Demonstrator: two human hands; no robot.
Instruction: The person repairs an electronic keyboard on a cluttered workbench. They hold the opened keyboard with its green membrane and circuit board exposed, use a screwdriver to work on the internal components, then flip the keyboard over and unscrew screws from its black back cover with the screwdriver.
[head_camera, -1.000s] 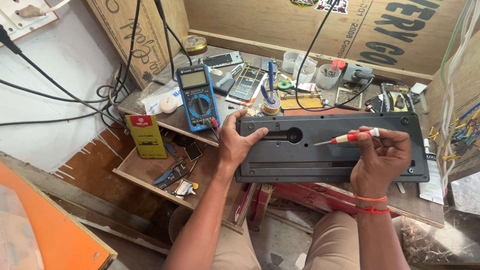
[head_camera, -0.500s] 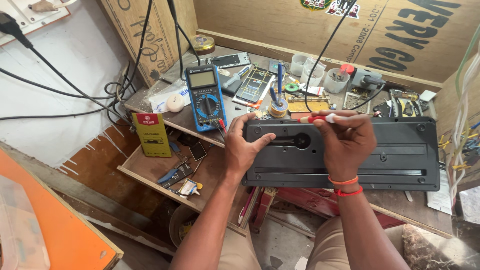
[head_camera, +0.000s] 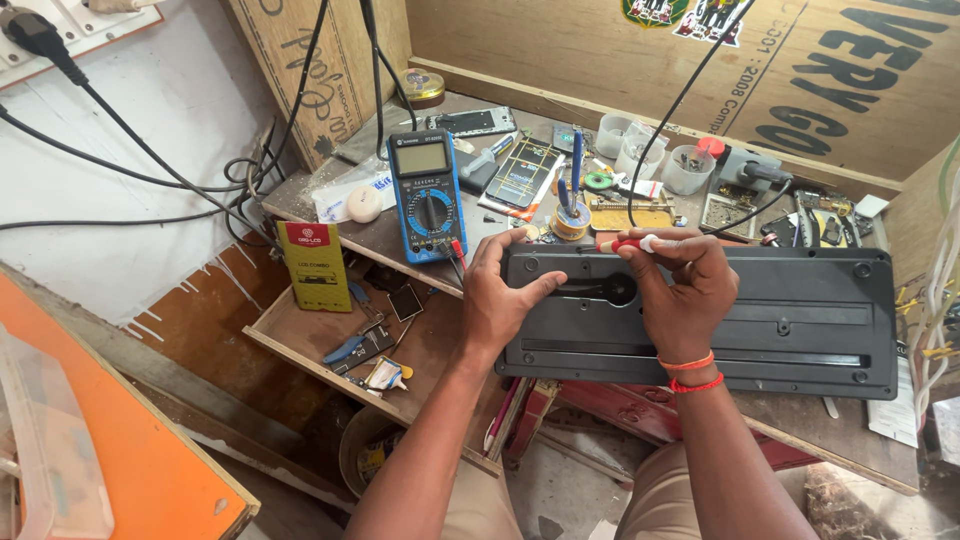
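In the middle of the frame a long black panel (head_camera: 700, 310), seemingly the underside of a keyboard, lies flat on the bench (head_camera: 400, 235). The left hand (head_camera: 500, 300) is pressed open on its left end, the thumb toward the round recess. The right hand (head_camera: 680, 290) is closed around a red-handled screwdriver (head_camera: 625, 243), held near the panel's upper edge. I judge the step is working on the screws of the back cover. The next move calls for setting the tip straight in a screw head while the panel is held steady. A blue multimeter (head_camera: 428, 195) stands to the upper left.
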